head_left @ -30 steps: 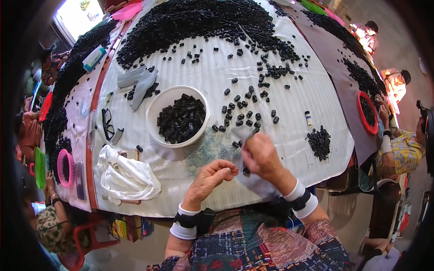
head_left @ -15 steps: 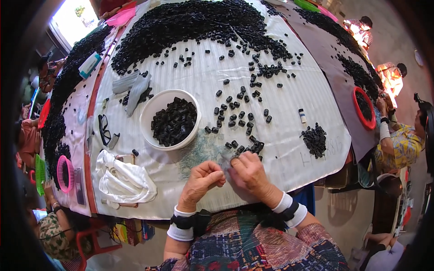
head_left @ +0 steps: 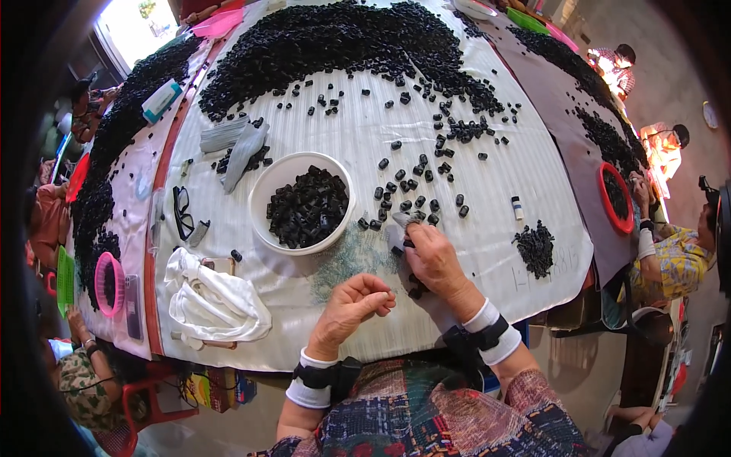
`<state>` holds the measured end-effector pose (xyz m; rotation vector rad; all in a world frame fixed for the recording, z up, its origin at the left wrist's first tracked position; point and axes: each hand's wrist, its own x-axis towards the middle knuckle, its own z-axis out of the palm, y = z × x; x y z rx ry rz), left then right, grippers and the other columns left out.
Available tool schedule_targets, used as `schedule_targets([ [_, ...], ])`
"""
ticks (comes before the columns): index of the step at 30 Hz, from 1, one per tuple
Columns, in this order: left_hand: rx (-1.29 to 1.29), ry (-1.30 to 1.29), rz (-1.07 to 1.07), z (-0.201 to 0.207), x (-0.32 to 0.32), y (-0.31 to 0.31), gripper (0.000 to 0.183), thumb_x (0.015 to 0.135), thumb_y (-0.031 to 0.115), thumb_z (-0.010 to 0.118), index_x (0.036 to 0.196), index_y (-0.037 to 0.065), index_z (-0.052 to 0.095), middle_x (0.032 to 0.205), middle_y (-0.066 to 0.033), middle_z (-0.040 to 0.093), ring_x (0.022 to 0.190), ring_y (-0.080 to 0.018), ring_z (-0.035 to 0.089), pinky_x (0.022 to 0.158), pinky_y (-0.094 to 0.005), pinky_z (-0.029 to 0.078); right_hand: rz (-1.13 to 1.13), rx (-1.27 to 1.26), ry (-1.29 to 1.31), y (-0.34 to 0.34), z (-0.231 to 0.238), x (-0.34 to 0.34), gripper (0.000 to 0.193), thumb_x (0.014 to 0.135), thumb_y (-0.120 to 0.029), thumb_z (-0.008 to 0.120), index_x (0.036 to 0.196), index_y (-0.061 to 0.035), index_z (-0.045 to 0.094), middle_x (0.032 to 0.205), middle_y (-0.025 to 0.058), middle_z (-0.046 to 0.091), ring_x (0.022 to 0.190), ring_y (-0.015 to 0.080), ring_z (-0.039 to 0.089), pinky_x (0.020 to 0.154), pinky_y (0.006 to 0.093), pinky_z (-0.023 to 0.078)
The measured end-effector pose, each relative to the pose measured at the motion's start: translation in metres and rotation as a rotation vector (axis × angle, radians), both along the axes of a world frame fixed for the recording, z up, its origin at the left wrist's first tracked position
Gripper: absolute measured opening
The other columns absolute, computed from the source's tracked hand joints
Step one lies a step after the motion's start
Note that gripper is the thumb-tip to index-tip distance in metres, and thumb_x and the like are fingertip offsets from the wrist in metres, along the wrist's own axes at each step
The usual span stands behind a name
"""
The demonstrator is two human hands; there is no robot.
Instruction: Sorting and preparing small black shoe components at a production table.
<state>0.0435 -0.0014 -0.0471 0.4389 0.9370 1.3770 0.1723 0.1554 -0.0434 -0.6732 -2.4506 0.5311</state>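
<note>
My left hand (head_left: 355, 311) is raised over the near edge of the table, thumb and fingers pinched together. Whatever is between them, if anything, is too small to make out. Farther forward and to the right, my right hand (head_left: 437, 260) is closed with its fingers pointing down, a small grey strip (head_left: 405, 218) showing at the fingertips. Short black plastic pieces (head_left: 415, 288) lie beside and partly under that hand. Several more loose black pieces (head_left: 415, 183) are scattered just beyond it. A white bowl (head_left: 261, 228) filled with black pieces stands ahead of my left hand.
A large black heap (head_left: 335, 46) covers the far table. Left of the bowl lie grey cloths (head_left: 245, 156), eyeglasses (head_left: 183, 213) and a white cloth (head_left: 213, 297). To the right are a small pile of thin black bits (head_left: 535, 250) and a small bottle (head_left: 518, 207). Other people sit at both side tables.
My right hand has moved forward and right to the loose black pieces, the grey strip moving with it. My left hand has shifted slightly right, still pinched. The whole view has shifted slightly.
</note>
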Motion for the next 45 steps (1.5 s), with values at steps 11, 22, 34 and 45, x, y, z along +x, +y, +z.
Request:
schedule_targets([
  [11, 0.032, 0.042, 0.113, 0.009, 0.011, 0.005, 0.015, 0.087, 0.009, 0.060, 0.099, 0.000, 0.057, 0.092, -0.0075, 0.064, 0.081, -0.0127, 0.061, 0.073, -0.0245, 0.050, 0.124, -0.105, 0.270, -0.047, 0.018, 0.015, 0.044, 0.071, 0.006, 0.064, 0.114, 0.0012, 0.054, 0.097, 0.0161, 0.061, 0.071, 0.0230, 0.060, 0.061, 0.0309, 0.050],
  [22, 0.016, -0.080, 0.347, 0.022, 0.013, 0.002, 0.011, 0.089, 0.007, 0.055, 0.099, 0.002, 0.055, 0.093, -0.0141, 0.064, 0.079, -0.0198, 0.065, 0.069, -0.0286, 0.055, 0.200, -0.022, 0.336, -0.048, 0.020, 0.024, 0.044, 0.067, 0.009, 0.063, 0.110, 0.0019, 0.056, 0.083, 0.0130, 0.059, 0.074, 0.0285, 0.057, 0.063, 0.0353, 0.047],
  [34, 0.008, -0.070, 0.399, 0.012, 0.000, -0.008, 0.019, 0.088, 0.009, 0.059, 0.105, 0.000, 0.060, 0.093, -0.0129, 0.065, 0.078, -0.0187, 0.066, 0.064, -0.0259, 0.055, 0.136, 0.117, 0.075, -0.056, 0.010, 0.025, 0.023, 0.070, -0.003, 0.059, 0.093, -0.0026, 0.057, 0.079, 0.0088, 0.057, 0.076, 0.0268, 0.053, 0.068, 0.0368, 0.042],
  [45, -0.018, 0.079, 0.358, 0.016, 0.007, -0.007, 0.021, 0.084, 0.000, 0.060, 0.105, -0.001, 0.061, 0.094, -0.0128, 0.066, 0.080, -0.0181, 0.066, 0.065, -0.0252, 0.055, 0.014, -0.072, 0.274, -0.053, 0.014, 0.021, 0.024, 0.067, 0.004, 0.061, 0.090, -0.0024, 0.056, 0.081, 0.0113, 0.056, 0.070, 0.0291, 0.055, 0.063, 0.0379, 0.043],
])
